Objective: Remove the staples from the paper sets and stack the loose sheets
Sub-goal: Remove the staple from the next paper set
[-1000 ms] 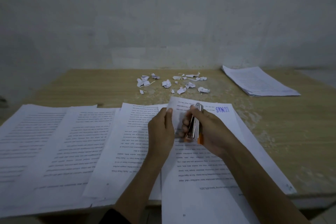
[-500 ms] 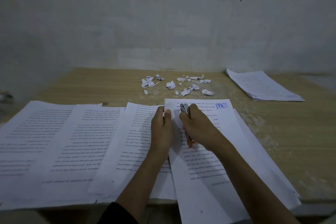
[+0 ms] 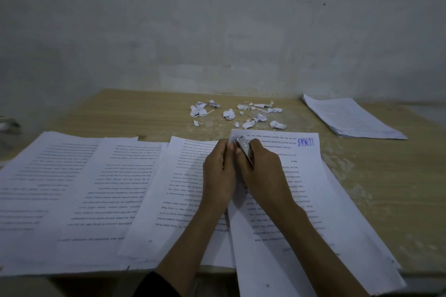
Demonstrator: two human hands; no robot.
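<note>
A stapled paper set [image 3: 313, 200] with a blue "LUNAS" stamp lies in front of me on the wooden table [image 3: 386, 188]. My right hand [image 3: 263, 171] grips a metal stapler [image 3: 245, 148] whose tip sits at the set's far left corner. My left hand [image 3: 218, 171] pinches that same corner, right beside the stapler tip. The staple itself is hidden by my fingers. Loose printed sheets [image 3: 79, 188] lie spread side by side to the left, overlapping each other.
Several torn, crumpled paper scraps [image 3: 231, 114] are scattered at the table's far middle. A neat pile of sheets [image 3: 350, 118] rests at the far right corner. A grey wall runs behind the table. Some papers overhang the near edge.
Both hands moved forward to the set's far corner. The stapler tilted so its orange underside no longer shows, and its tip now meets the corner my left hand pinches.
</note>
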